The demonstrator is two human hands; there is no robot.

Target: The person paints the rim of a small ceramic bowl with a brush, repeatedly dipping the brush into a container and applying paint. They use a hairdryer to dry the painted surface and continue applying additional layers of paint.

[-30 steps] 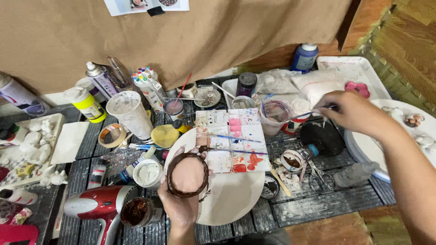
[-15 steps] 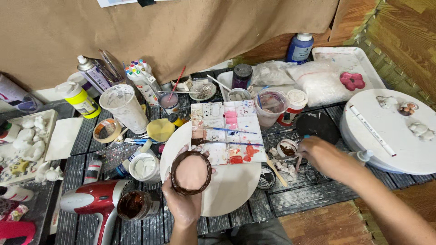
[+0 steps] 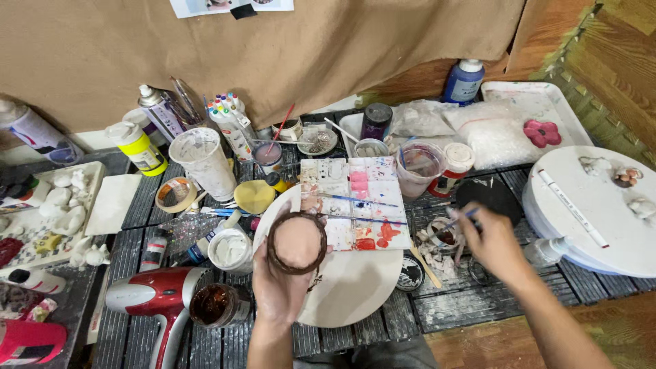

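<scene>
L hand fingers grasp round disc, rim brown, face bare pink. R hand fingers pinch brush at paint pot, 3 o'clock of disc.

The surface is very full. The best open spot is the near right part, a bare strip of dark slats in front of the right hand. The white plate near the middle has a bare half too.

The left hand holds a round brown ring over that plate. Close on its left stand a brown jar, a red hair dryer and a small white tub, so that side is tight.

Far back, cups, bottles and brushes stand packed together. The paint palette blocks the middle. A big white round lid fills the right.
</scene>
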